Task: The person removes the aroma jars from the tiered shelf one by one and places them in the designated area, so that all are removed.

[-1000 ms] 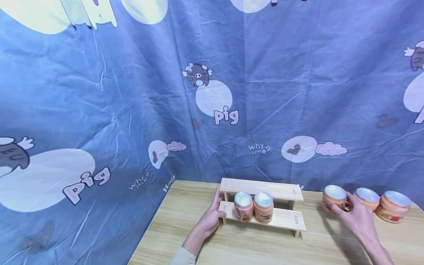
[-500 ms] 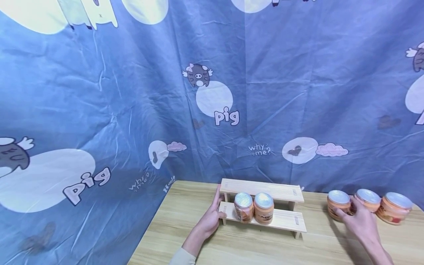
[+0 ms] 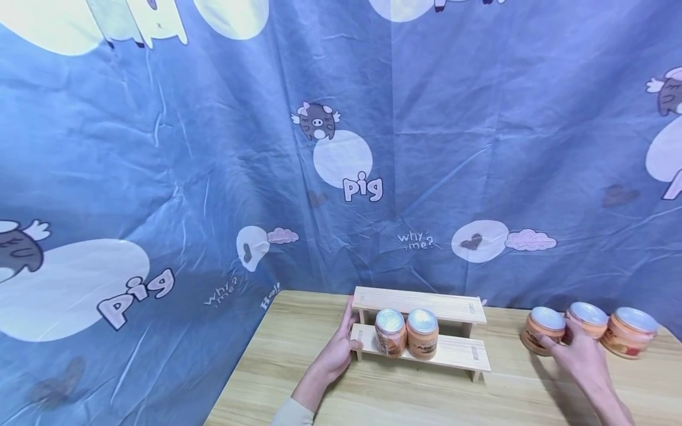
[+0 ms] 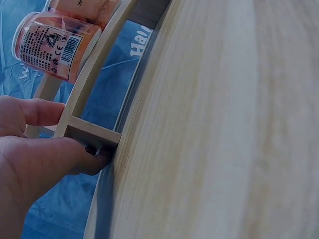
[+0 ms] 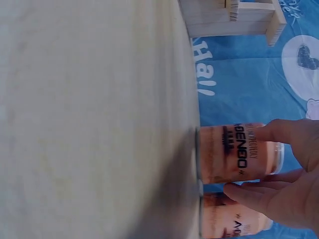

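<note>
Pick-up step, I'd judge: right hand [image 3: 578,355] is curling fingers w/ thumb round the nearest orange silver-lidded jar [image 3: 539,331], standing on the table right of the two-tier pale wooden rack [image 3: 426,302], while left hand [image 3: 337,349] is gripping rack's left end; next needs a lift & carry leftward to the rack.

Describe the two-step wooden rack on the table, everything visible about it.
The wooden rack is pale, unfinished-looking wood with two stepped shelves on short legs, standing upright on the table by the blue cloth. Two orange jars with silver lids stand side by side on its lower step; the upper is bare. The left hand grips its left end.
</note>
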### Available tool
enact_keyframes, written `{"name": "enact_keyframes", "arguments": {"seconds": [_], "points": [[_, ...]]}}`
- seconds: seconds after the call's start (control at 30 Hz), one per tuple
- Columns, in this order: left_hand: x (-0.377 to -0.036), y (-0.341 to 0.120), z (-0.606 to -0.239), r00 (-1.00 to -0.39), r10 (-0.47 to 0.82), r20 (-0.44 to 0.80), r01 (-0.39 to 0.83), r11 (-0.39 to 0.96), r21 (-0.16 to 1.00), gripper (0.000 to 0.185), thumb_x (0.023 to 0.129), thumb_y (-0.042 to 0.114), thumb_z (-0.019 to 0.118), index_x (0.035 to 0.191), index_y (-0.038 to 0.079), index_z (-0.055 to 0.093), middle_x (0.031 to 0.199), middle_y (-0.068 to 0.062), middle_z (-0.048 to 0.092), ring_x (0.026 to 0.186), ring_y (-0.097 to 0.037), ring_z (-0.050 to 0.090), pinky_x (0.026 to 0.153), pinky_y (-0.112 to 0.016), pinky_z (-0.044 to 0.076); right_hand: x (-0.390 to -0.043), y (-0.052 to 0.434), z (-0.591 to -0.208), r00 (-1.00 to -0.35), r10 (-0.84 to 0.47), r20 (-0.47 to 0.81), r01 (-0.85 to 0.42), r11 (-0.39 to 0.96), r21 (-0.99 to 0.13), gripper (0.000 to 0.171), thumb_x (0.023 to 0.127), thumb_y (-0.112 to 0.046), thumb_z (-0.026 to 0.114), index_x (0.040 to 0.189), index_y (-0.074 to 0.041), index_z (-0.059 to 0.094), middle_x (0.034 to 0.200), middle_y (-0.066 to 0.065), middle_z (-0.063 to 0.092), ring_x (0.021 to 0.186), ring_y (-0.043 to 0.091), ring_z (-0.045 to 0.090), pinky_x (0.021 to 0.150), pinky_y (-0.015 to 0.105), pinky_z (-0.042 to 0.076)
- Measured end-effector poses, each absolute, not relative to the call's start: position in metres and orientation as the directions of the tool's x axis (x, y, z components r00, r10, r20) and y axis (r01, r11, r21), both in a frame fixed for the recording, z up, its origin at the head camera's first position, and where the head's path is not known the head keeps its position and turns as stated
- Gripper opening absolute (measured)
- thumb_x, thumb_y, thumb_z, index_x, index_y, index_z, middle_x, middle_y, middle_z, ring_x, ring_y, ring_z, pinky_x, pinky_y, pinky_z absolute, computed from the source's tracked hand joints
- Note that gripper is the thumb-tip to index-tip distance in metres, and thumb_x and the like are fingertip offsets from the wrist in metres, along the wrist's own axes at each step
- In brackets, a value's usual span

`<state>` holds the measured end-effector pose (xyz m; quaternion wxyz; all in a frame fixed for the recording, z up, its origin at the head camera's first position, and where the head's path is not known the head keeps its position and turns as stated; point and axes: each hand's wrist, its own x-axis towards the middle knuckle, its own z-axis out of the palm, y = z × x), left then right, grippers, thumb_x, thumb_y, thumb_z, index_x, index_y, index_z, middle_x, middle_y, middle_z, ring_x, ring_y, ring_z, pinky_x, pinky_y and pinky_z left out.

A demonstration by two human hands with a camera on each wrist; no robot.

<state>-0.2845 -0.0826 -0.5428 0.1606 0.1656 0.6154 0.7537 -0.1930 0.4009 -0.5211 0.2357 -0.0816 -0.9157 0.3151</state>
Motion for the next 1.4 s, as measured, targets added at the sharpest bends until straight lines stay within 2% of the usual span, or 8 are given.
{"name": "enact_keyframes", "arguments": {"seconds": [0.33, 0.43, 0.53, 0.63, 0.7, 0.93, 1.1, 1.4], "points": [[-0.283, -0.083, -0.543, -0.895, 0.443, 0.045, -0.041, -0.183, 0.982, 0.120, 0.074, -0.018, 0.050, 0.160, 0.054, 0.007, 0.164, -0.023, 0.006, 0.150, -0.041, 0.005, 0.116, -0.062, 0.010, -0.178, 0.389, -0.489, -0.836, 0.306, 0.456, -0.012, 0.819, -0.573, 0.050, 0.092, -0.020, 0.067, 0.128, 0.013, 0.055, 0.114, 0.041, 0.060, 0.100, 0.069, 0.050, 0.077, 0.069, 0.040], [-0.284, -0.083, -0.542, -0.893, 0.447, 0.049, -0.036, -0.179, 0.983, 0.120, 0.073, -0.018, 0.050, 0.160, 0.052, 0.006, 0.164, -0.022, 0.008, 0.149, -0.040, 0.008, 0.116, -0.061, 0.012, -0.175, 0.376, -0.476, -0.831, 0.301, 0.468, -0.028, 0.817, -0.576, 0.052, 0.094, -0.022, 0.066, 0.131, 0.013, 0.054, 0.116, 0.041, 0.060, 0.096, 0.061, 0.057, 0.076, 0.060, 0.044], [-0.285, -0.082, -0.541, -0.893, 0.447, 0.048, -0.035, -0.175, 0.984, 0.120, 0.073, -0.018, 0.049, 0.161, 0.050, 0.005, 0.164, -0.021, 0.007, 0.149, -0.038, 0.008, 0.116, -0.060, 0.011, -0.173, 0.363, -0.465, -0.828, 0.289, 0.481, -0.079, 0.788, -0.610, 0.050, 0.095, -0.020, 0.067, 0.132, 0.012, 0.055, 0.113, 0.038, 0.064, 0.084, 0.030, 0.070, 0.072, 0.032, 0.050], [-0.285, -0.082, -0.541, -0.896, 0.442, 0.047, -0.033, -0.171, 0.985, 0.120, 0.073, -0.018, 0.049, 0.161, 0.049, 0.005, 0.165, -0.021, 0.004, 0.149, -0.038, 0.004, 0.115, -0.063, 0.008, -0.171, 0.348, -0.459, -0.822, 0.260, 0.507, -0.158, 0.750, -0.642, 0.046, 0.094, -0.015, 0.068, 0.130, 0.012, 0.057, 0.110, 0.034, 0.067, 0.077, -0.004, 0.061, 0.063, 0.009, 0.042], [-0.284, -0.083, -0.541, -0.897, 0.440, 0.044, -0.035, -0.169, 0.985, 0.120, 0.073, -0.018, 0.049, 0.161, 0.050, 0.005, 0.165, -0.022, 0.002, 0.150, -0.038, 0.000, 0.115, -0.063, 0.006, -0.170, 0.337, -0.456, -0.817, 0.241, 0.524, -0.206, 0.726, -0.656, 0.045, 0.094, -0.012, 0.068, 0.131, 0.012, 0.057, 0.109, 0.032, 0.068, 0.078, -0.016, 0.053, 0.064, 0.005, 0.042], [-0.284, -0.083, -0.543, -0.895, 0.443, 0.048, -0.030, -0.168, 0.985, 0.121, 0.073, -0.019, 0.049, 0.158, 0.056, 0.009, 0.164, -0.022, 0.007, 0.149, -0.039, 0.005, 0.115, -0.061, 0.012, -0.164, 0.289, -0.450, -0.795, 0.186, 0.578, -0.327, 0.670, -0.666, 0.038, 0.091, -0.001, 0.070, 0.128, 0.005, 0.063, 0.104, 0.020, 0.073, 0.085, -0.009, 0.061, 0.073, 0.006, 0.045], [-0.286, -0.083, -0.542, -0.891, 0.452, 0.046, -0.031, -0.162, 0.986, 0.120, 0.074, -0.018, 0.050, 0.160, 0.053, 0.006, 0.166, -0.022, 0.000, 0.150, -0.038, -0.001, 0.115, -0.064, 0.005, -0.162, 0.254, -0.451, -0.828, 0.146, 0.542, -0.350, 0.621, -0.702, 0.039, 0.090, -0.003, 0.074, 0.128, 0.003, 0.064, 0.101, 0.014, 0.074, 0.086, 0.001, 0.067, 0.075, 0.010, 0.048], [-0.285, -0.083, -0.545, -0.894, 0.447, 0.041, -0.036, -0.162, 0.986, 0.121, 0.074, -0.018, 0.050, 0.156, 0.060, 0.010, 0.165, -0.021, 0.005, 0.150, -0.040, 0.002, 0.115, -0.063, 0.009, -0.173, 0.207, -0.469, -0.953, 0.044, 0.300, -0.234, 0.522, -0.820, 0.056, 0.086, -0.027, 0.082, 0.131, 0.001, 0.062, 0.116, 0.018, 0.070, 0.099, 0.029, 0.070, 0.084, 0.040, 0.057]]}}
